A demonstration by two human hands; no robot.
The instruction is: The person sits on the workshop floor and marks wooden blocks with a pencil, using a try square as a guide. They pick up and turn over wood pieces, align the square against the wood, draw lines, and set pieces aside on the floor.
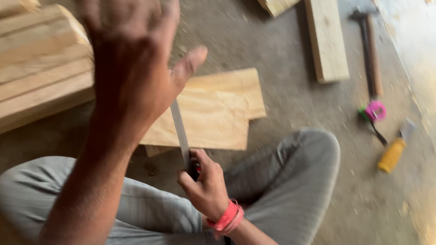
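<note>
I see the narrow flat metal blade standing nearly upright in front of the crossed grey-trousered legs, its upper end hidden behind my raised left hand. My right hand, with a red band at the wrist, is closed around the blade's dark handle. The left hand is spread open with the thumb out, holding nothing, blurred. Just behind the blade lies a pale cut wooden board on the concrete floor. Stacked pale planks sit to the left. Well to the right lie a wooden-handled hammer, a pink tape measure and a yellow-handled chisel.
</note>
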